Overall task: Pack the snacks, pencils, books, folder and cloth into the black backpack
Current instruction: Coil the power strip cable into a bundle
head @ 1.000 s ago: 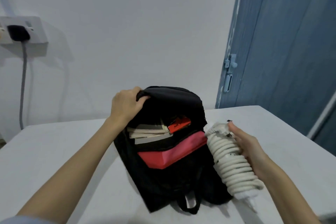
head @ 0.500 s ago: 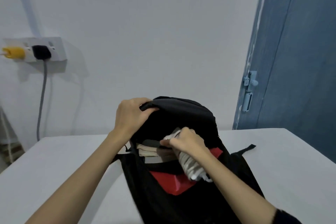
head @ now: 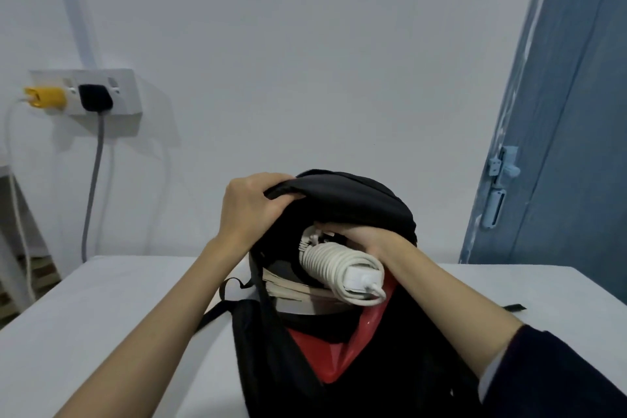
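The black backpack (head: pixel 359 200) stands open on the white table (head: pixel 112 309). My left hand (head: pixel 249 205) grips its top flap and holds it up. Inside the opening, my right hand (head: pixel 364 237) holds a white coiled cord bundle with a plug block (head: pixel 336 265); its fingers are hidden under the flap. The bundle lies partly inside the opening, on top of the books (head: pixel 288 285), whose page edges show. A red folder (head: pixel 334 353) sticks out of the front of the main compartment.
A white wall socket strip (head: pixel 101 92) holds a yellow plug (head: pixel 44 98) and a black plug (head: pixel 95 97) with a grey cable hanging down. A blue door (head: pixel 573 132) with a latch stands at the right. A backpack strap (head: pixel 220 309) lies on the table.
My right hand has carried the white cord bundle from beside the backpack into its opening and pushed it further in. My left hand has kept hold of the flap. The view has tilted up.
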A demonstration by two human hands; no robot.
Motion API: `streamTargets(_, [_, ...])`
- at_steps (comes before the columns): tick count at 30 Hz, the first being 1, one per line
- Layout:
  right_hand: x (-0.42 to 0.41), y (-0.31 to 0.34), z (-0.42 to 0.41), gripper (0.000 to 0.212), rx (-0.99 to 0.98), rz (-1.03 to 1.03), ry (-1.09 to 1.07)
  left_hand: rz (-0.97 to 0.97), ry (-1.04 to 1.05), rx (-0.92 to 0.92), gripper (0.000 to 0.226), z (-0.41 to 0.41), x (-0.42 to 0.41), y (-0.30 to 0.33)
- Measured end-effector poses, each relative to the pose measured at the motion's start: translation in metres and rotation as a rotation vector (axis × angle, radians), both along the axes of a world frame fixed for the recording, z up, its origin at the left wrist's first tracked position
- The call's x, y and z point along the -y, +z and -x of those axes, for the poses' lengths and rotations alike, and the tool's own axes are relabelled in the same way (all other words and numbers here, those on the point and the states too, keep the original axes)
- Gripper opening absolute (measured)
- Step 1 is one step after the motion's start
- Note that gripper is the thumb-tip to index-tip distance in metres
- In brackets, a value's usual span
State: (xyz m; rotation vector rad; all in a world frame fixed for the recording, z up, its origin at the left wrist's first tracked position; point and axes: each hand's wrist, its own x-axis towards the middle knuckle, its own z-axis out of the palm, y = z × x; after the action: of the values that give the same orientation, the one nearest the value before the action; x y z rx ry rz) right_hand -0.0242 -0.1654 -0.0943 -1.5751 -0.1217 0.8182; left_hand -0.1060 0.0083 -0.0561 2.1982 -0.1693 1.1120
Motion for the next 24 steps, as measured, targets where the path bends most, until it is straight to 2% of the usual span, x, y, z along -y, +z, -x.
streamTargets(2, [-0.004, -0.007, -0.003, 0.035, -0.046, -0.079, 0.000, 0.012, -0.003, -0.016, 0.015, -0.002, -0.002, 0.000])
streamTargets(5, [-0.003, -0.010, 0.001, 0.026, -0.059, -0.062, -0.021, 0.020, -0.008, -0.034, 0.015, -0.001, -0.004, -0.001])
streamTargets(8, [-0.009, -0.020, 0.014, 0.049, -0.247, -0.219, -0.118, 0.021, -0.024, -0.053, 0.014, -0.004, 0.001, -0.001])
streamTargets(10, [-0.019, -0.028, 0.026, 0.046, -0.295, -0.332, -0.175, 0.025, -0.030, -0.071, 0.013, -0.006, 0.004, -0.002])
streamTargets(12, [-0.026, -0.030, 0.032, 0.033, -0.221, -0.312, -0.224, 0.027, -0.028, -0.073, 0.013, -0.006, -0.001, -0.003])
streamTargets(13, [-0.024, -0.028, 0.031, 0.030, -0.089, -0.209, -0.268, 0.028, -0.022, -0.062, 0.014, -0.004, -0.005, -0.003])
streamTargets(15, [-0.014, -0.019, 0.021, 0.045, 0.326, 0.219, -0.349, 0.021, 0.003, -0.016, 0.017, -0.003, -0.013, -0.002])
streamTargets(17, [-0.005, -0.004, 0.016, 0.059, 0.675, 0.694, -0.245, 0.011, 0.012, 0.020, 0.018, -0.003, -0.015, -0.001])
streamTargets(18, [-0.003, 0.000, 0.012, 0.062, 0.746, 0.853, -0.195, 0.005, 0.002, 0.029, 0.019, -0.003, -0.013, -0.001])
streamTargets(20, [-0.005, -0.006, -0.001, 0.062, 0.817, 1.014, -0.105, 0.004, -0.041, 0.033, 0.025, -0.002, -0.009, -0.001])
streamTargets(21, [-0.006, -0.017, -0.005, 0.057, 0.812, 1.022, -0.056, 0.004, -0.063, 0.034, 0.028, -0.001, -0.007, -0.003])
streamTargets(22, [-0.006, -0.030, -0.007, 0.050, 0.741, 0.990, -0.028, 0.000, -0.077, 0.037, 0.029, 0.001, -0.005, -0.007])
streamTargets(24, [-0.002, -0.056, -0.008, 0.032, 0.483, 0.747, -0.099, -0.020, -0.092, 0.038, 0.029, 0.004, -0.002, -0.015])
